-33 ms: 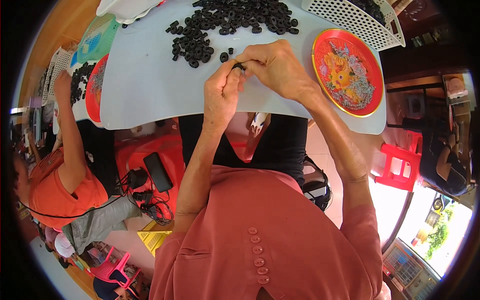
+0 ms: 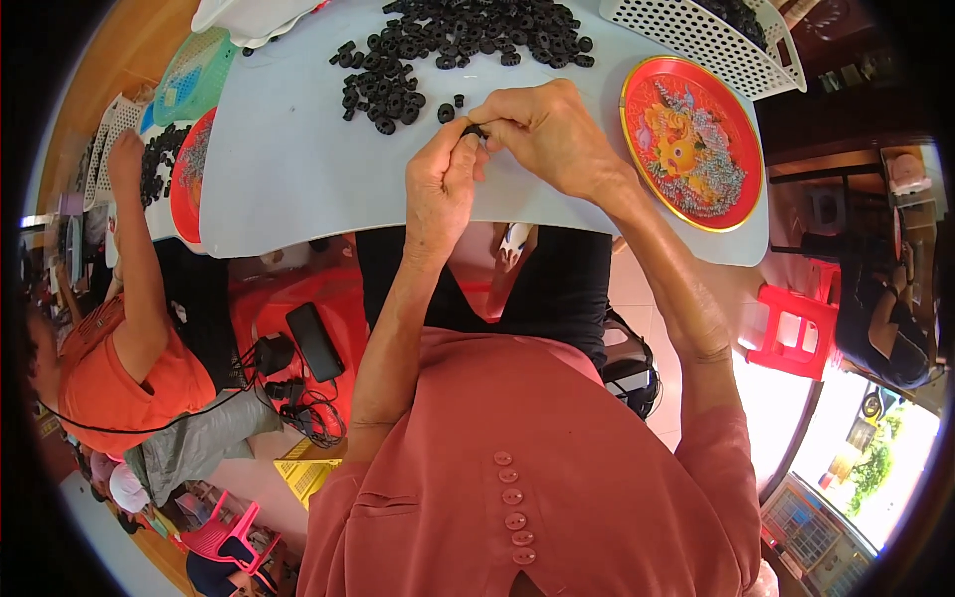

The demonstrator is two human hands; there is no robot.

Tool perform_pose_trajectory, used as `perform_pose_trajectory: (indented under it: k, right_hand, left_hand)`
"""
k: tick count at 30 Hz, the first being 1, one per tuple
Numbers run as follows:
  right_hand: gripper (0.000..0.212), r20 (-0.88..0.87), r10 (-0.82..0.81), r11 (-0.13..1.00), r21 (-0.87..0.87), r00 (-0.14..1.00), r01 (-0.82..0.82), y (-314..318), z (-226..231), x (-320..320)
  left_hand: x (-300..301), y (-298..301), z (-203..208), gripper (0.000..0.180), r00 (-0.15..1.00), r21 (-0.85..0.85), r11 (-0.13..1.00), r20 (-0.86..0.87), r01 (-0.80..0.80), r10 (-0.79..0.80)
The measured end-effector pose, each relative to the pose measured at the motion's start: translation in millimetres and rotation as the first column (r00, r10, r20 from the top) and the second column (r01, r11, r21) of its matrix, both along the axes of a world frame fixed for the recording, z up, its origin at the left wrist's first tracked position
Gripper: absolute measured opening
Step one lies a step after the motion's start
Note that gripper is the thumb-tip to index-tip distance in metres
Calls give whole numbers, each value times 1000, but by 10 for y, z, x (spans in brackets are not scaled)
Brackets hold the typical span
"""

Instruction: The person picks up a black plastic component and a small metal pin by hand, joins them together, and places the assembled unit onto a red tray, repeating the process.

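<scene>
Over the pale table, my left hand [image 2: 441, 189] pinches a small black part [image 2: 476, 131] between thumb and fingers. My right hand [image 2: 557, 139] meets it from the right, its fingertips closed at the part's edge. Whether a smaller piece sits between those fingertips is hidden. Just beyond my hands lie a loose round black part [image 2: 446, 113] and a smaller black piece [image 2: 459, 100]. A wide heap of similar black plastic parts [image 2: 477, 30] spreads across the far side. To the right of my right hand stands a red, gold-rimmed tray [image 2: 634, 134] holding many tiny silvery pieces.
A white perforated basket [image 2: 696, 50] with black parts stands at the far right. On the left, a person in orange [image 2: 139, 348] works beside another red tray [image 2: 183, 204] and a green basket [image 2: 194, 80]. A red stool [image 2: 796, 328] stands to the right.
</scene>
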State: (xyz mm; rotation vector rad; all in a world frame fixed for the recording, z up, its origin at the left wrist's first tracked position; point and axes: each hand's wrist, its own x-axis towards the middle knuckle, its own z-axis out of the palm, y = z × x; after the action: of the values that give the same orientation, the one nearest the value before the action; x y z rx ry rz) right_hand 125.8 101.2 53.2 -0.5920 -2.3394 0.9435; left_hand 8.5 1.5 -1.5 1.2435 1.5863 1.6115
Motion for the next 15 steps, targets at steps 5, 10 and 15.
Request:
perform_pose_trajectory:
  k: [5,10,15]
  right_hand:
    - [16,41,31,984,-179,999,-23,20,45,37]
    - [16,24,31,988,-151,999,-27,-1,17,10]
    - [14,-53,-32,999,-45,998,30,-51,-36,-33]
  left_hand:
    - [-14,1,4,21,1000,9,1000,-10,-10,11]
    - [-10,-12,-11,21,999,-8,1000,-34,-20,20]
    - [-14,7,-23,21,999,-17,1000,42,-20,21]
